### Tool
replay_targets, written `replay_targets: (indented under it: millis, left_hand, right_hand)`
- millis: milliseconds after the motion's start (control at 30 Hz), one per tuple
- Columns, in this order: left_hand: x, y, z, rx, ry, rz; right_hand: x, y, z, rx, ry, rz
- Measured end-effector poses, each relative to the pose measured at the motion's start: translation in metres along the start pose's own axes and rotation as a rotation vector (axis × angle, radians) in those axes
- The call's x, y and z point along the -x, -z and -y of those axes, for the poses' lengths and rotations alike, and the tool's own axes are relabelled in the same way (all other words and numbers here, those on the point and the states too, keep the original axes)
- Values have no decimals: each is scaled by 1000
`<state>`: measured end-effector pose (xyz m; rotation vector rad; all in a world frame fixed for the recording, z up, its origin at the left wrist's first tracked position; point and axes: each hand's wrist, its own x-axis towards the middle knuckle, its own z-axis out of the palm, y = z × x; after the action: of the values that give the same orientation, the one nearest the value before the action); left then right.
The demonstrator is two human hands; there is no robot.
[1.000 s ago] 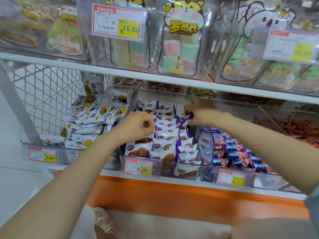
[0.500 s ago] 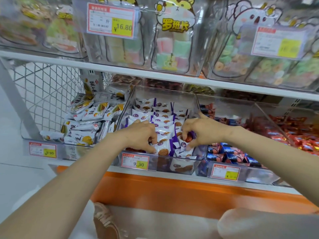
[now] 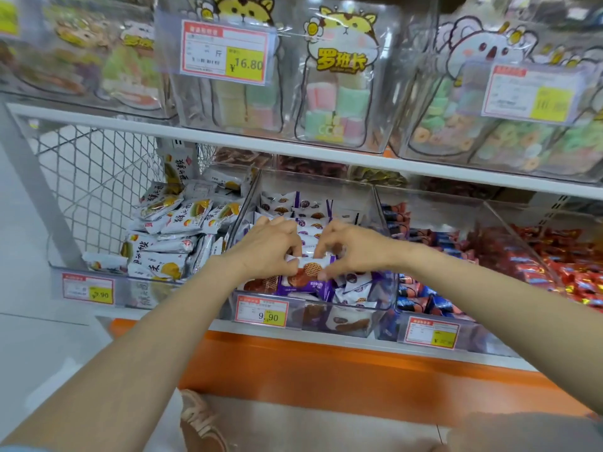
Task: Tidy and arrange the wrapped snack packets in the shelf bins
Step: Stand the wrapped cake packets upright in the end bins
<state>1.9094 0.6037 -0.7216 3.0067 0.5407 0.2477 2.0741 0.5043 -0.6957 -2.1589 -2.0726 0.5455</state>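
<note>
Packet (image 3: 310, 267) lies crosswise near the middle bin's (image 3: 381, 313) front edge, long axis parallel to it; my left hand (image 3: 267, 252) pinches its left end, my right hand (image 3: 354, 252) its right end; both equally near.

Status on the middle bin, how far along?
Done: rear rows in the middle bin stand lined up. In hand: left hand and right hand pinch the front packet. Left: loose packets at the bin's front right lie askew; the white packets in the left bin look jumbled.
</note>
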Motion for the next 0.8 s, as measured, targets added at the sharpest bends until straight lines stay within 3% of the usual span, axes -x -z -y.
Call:
replay_targets:
  millis: [100,233,400,500,600,667,733,800]
  left_hand:
    - [-1,-3,-1,56,2,6]
    - [1,-1,-3,154,24,88]
    - [2,-8,-6,36,41,138]
    - [1,-8,-8,36,59,127]
    - [2,-8,-9,72,63,125]
    - [4,-10,-10,107,48,103]
    - [6,-12,-10,116,15,77]
    - [7,-14,-11,116,-27,60]
  right_hand:
    - [1,-16,1,256,26,-17]
    - [-3,-24,2,291,38,-107]
    - [-7,-27,1,301,29,-197]
    - [-6,-22,2,254,33,-107]
    - [-2,10,-3,-50,14,95]
    - [-9,30,-15,-271,-58,-45]
    - [-29,36,-32,-369,-171,-316]
    - [-52,32,-43,-422,-268,-433]
